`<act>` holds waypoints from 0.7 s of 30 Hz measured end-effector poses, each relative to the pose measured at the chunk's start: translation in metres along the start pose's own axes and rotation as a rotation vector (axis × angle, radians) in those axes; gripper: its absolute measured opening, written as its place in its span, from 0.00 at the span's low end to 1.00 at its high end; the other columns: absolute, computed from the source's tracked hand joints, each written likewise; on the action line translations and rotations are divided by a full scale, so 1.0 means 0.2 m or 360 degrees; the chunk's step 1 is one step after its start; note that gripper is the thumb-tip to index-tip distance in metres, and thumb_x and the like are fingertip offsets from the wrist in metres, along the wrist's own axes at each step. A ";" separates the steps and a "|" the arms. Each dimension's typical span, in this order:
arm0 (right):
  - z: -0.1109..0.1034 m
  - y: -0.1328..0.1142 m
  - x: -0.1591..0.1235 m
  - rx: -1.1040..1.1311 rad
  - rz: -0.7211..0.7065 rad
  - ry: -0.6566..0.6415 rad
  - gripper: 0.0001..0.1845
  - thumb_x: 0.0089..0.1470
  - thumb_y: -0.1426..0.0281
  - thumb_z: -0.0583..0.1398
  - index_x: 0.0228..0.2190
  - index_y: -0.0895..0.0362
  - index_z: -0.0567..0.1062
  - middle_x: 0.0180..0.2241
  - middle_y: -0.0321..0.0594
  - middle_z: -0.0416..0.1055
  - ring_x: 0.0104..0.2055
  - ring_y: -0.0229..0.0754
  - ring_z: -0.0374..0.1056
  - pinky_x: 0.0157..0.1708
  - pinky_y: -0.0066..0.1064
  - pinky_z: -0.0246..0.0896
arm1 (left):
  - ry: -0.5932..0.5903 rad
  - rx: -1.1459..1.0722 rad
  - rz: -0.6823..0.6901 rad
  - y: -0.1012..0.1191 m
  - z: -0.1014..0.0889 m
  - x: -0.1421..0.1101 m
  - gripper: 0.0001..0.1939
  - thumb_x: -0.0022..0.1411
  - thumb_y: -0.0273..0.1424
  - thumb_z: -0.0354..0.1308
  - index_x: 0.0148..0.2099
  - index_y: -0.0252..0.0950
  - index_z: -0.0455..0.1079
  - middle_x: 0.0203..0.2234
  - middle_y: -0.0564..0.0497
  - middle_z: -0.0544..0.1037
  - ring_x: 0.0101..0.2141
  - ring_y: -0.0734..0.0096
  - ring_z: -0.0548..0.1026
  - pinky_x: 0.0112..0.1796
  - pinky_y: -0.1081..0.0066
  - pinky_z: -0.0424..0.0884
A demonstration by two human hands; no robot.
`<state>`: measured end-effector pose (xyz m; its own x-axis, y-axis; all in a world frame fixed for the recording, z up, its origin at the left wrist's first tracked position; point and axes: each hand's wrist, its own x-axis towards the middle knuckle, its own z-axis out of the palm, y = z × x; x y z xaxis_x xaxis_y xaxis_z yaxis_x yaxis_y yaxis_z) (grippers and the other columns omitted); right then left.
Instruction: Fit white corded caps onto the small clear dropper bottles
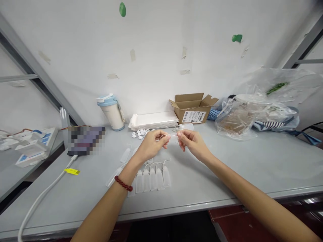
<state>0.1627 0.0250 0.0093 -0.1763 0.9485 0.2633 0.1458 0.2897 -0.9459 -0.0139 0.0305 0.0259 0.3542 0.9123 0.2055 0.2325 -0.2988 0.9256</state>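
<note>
My left hand (153,144) and my right hand (192,143) are raised over the middle of the table, fingertips close together. Between them runs a thin clear tube (173,135), pinched by both hands at its ends. Whether anything else sits in the fingers is too small to tell. Below my left hand lies a row of several translucent squeeze bottles (152,179) with thin curved tubes at their tops. More such bottles, one of them a loose bottle (125,155), lie partly hidden behind my left forearm. Several small white caps (138,133) are scattered just beyond my left hand.
At the back stand a blue-lidded tumbler (112,112), a stack of white sheets (155,120) and an open cardboard box (193,109). Plastic bags (237,116) occupy the right. On the left are a blurred-out device (85,140) and a white cable (46,191).
</note>
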 end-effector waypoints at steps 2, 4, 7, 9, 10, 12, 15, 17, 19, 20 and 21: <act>0.01 0.01 0.00 0.0006 0.0010 0.0001 0.23 0.53 0.52 0.56 0.20 0.58 0.66 0.16 0.32 0.62 0.16 0.31 0.57 0.20 0.27 0.54 | 0.0066 0.0070 0.0066 0.00 0.01 0.00 0.11 0.55 0.37 0.57 0.34 0.33 0.68 0.28 0.52 0.71 0.29 0.74 0.71 0.33 0.71 0.73; 0.01 0.01 0.00 0.0054 0.0013 0.0006 0.23 0.53 0.52 0.56 0.20 0.58 0.66 0.17 0.32 0.62 0.16 0.31 0.58 0.20 0.27 0.54 | 0.0124 0.0130 0.0086 0.00 0.01 0.00 0.11 0.55 0.37 0.58 0.34 0.33 0.69 0.30 0.51 0.72 0.30 0.73 0.71 0.34 0.71 0.72; 0.01 0.00 0.00 0.0125 -0.0004 0.0051 0.21 0.52 0.52 0.57 0.25 0.58 0.68 0.19 0.32 0.63 0.17 0.32 0.59 0.21 0.28 0.56 | 0.0047 0.0112 0.0052 0.00 -0.01 0.00 0.15 0.57 0.41 0.56 0.32 0.33 0.70 0.28 0.50 0.73 0.31 0.71 0.72 0.34 0.70 0.73; 0.01 -0.01 0.00 0.0125 -0.0022 0.0088 0.21 0.51 0.51 0.57 0.27 0.58 0.68 0.19 0.32 0.64 0.18 0.32 0.60 0.21 0.28 0.56 | -0.0028 0.0081 -0.0010 0.00 -0.02 0.00 0.19 0.58 0.44 0.54 0.29 0.32 0.69 0.25 0.50 0.74 0.28 0.71 0.72 0.32 0.70 0.73; 0.01 -0.01 0.00 0.0108 -0.0030 0.0100 0.21 0.51 0.51 0.57 0.27 0.58 0.68 0.19 0.32 0.64 0.17 0.32 0.59 0.21 0.27 0.56 | -0.0045 0.0067 -0.0038 0.00 -0.02 0.00 0.20 0.58 0.45 0.54 0.28 0.32 0.69 0.23 0.50 0.73 0.26 0.72 0.72 0.31 0.70 0.72; 0.01 -0.02 -0.01 0.0046 -0.0045 0.0100 0.21 0.52 0.51 0.56 0.26 0.58 0.68 0.18 0.32 0.64 0.17 0.32 0.59 0.20 0.27 0.55 | -0.0046 0.0038 -0.0075 0.00 -0.03 0.00 0.20 0.57 0.45 0.55 0.27 0.32 0.69 0.21 0.51 0.73 0.24 0.73 0.71 0.29 0.71 0.72; 0.00 -0.01 -0.01 -0.0046 -0.0047 0.0071 0.22 0.53 0.51 0.55 0.23 0.58 0.67 0.17 0.32 0.63 0.16 0.32 0.58 0.20 0.27 0.54 | -0.0039 -0.0033 -0.0092 0.01 -0.03 0.00 0.19 0.56 0.44 0.56 0.26 0.32 0.69 0.21 0.51 0.72 0.23 0.74 0.71 0.28 0.72 0.71; -0.01 -0.01 -0.01 -0.0080 -0.0044 0.0044 0.23 0.54 0.51 0.54 0.21 0.57 0.65 0.16 0.32 0.62 0.16 0.32 0.58 0.20 0.27 0.54 | -0.0045 -0.0077 -0.0083 0.01 -0.03 0.00 0.18 0.55 0.43 0.58 0.25 0.32 0.70 0.21 0.51 0.72 0.24 0.74 0.70 0.29 0.73 0.70; -0.01 -0.01 -0.01 -0.0093 -0.0045 0.0025 0.24 0.55 0.52 0.53 0.19 0.57 0.64 0.15 0.32 0.61 0.16 0.32 0.57 0.21 0.27 0.53 | -0.0037 -0.0087 -0.0065 0.02 -0.03 0.00 0.18 0.55 0.43 0.58 0.25 0.32 0.70 0.22 0.51 0.72 0.25 0.74 0.70 0.28 0.73 0.70; 0.00 -0.01 -0.01 -0.0093 -0.0051 0.0021 0.24 0.55 0.52 0.53 0.19 0.57 0.64 0.15 0.32 0.61 0.16 0.32 0.57 0.21 0.27 0.54 | -0.0023 -0.0078 -0.0062 0.02 -0.03 0.00 0.18 0.55 0.43 0.57 0.25 0.32 0.70 0.22 0.50 0.72 0.25 0.74 0.70 0.28 0.73 0.69; 0.00 -0.02 -0.01 -0.0091 -0.0060 0.0021 0.23 0.55 0.52 0.53 0.20 0.57 0.64 0.16 0.32 0.62 0.16 0.32 0.58 0.21 0.27 0.54 | -0.0006 -0.0064 -0.0061 0.01 -0.03 0.00 0.19 0.56 0.44 0.56 0.26 0.32 0.70 0.22 0.50 0.73 0.25 0.73 0.70 0.27 0.73 0.69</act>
<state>0.1628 0.0223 0.0124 -0.1697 0.9383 0.3014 0.1950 0.3318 -0.9230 -0.0192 0.0315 0.0305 0.3494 0.9217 0.1686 0.2094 -0.2522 0.9447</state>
